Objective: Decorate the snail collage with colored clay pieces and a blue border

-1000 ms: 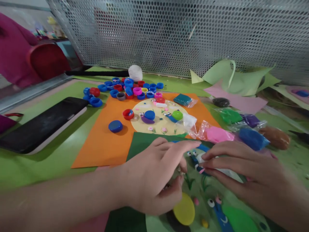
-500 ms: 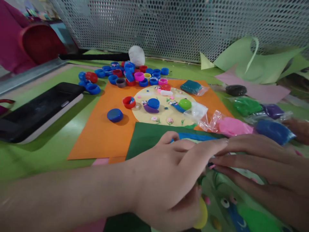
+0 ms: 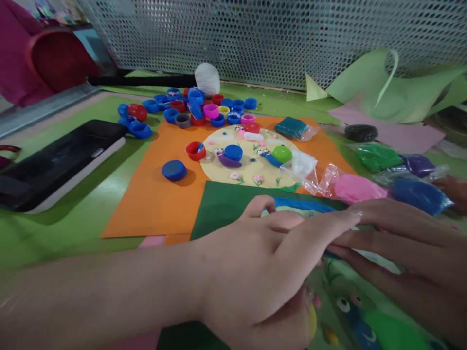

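My left hand [image 3: 262, 265] reaches across a dark green sheet [image 3: 226, 209], index finger stretched out and thumb tucked under; what lies between them is hidden. My right hand [image 3: 397, 248] comes in from the right with long fingers held together, and a whitish piece [image 3: 368, 256] shows beneath them. The fingertips of both hands meet over a light green picture with a blue clay figure with googly eyes [image 3: 348, 313]. A yellow clay disc [image 3: 313, 321] peeks out under my left hand.
Behind lies an orange sheet [image 3: 153, 204] with a yellow disc [image 3: 251, 170] of clay snails, loose bottle caps [image 3: 197, 109] and a blue cap [image 3: 174, 170]. Bagged clay: pink [image 3: 355, 188], blue [image 3: 418, 195], green [image 3: 377, 156], teal [image 3: 291, 128]. A dark tablet [image 3: 62, 160] lies left; a perforated screen [image 3: 255, 39] stands behind.
The view shifted closer and slightly down-left. My left hand slid right over the right hand's fingertips, covering the small blue and white figure seen a second ago.
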{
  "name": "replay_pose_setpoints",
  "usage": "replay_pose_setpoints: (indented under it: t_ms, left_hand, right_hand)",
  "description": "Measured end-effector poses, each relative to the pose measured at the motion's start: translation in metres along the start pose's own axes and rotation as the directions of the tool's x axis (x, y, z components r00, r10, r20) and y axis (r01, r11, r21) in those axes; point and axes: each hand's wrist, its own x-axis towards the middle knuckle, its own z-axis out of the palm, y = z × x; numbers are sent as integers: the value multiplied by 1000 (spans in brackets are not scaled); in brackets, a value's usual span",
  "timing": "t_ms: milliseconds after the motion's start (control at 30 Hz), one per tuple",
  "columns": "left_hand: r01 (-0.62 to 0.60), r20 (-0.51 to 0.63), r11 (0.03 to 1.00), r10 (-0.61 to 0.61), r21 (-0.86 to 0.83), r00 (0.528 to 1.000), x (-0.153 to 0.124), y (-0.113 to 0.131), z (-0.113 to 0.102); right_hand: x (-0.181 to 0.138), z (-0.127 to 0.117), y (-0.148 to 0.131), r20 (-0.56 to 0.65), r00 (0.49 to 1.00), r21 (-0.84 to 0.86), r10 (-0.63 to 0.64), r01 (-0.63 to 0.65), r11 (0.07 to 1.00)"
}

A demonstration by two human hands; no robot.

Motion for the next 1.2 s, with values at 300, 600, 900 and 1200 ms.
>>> replay_pose_setpoints:
  t_ms: [300,600,900,1200]
  left_hand:
    - [-16,-26,998,18,55,1000,2,-4,3]
    - [-16,-86,995,25,100,996,1,-1,0]
    - [-76,-9,974,80,214,997,0,0,-3]
    - [-70,12,971,69,230,998,1,0,-3]
  right_hand:
    - [-3,0,2,53,997,-30,-49,51,998]
    - [-7,-9,5,88,992,-72,-91,98,993]
    - [-1,-9,2,57,993,-133,-107,114,985]
    - [-6,-17,4,140,968,-249,-207,236,939]
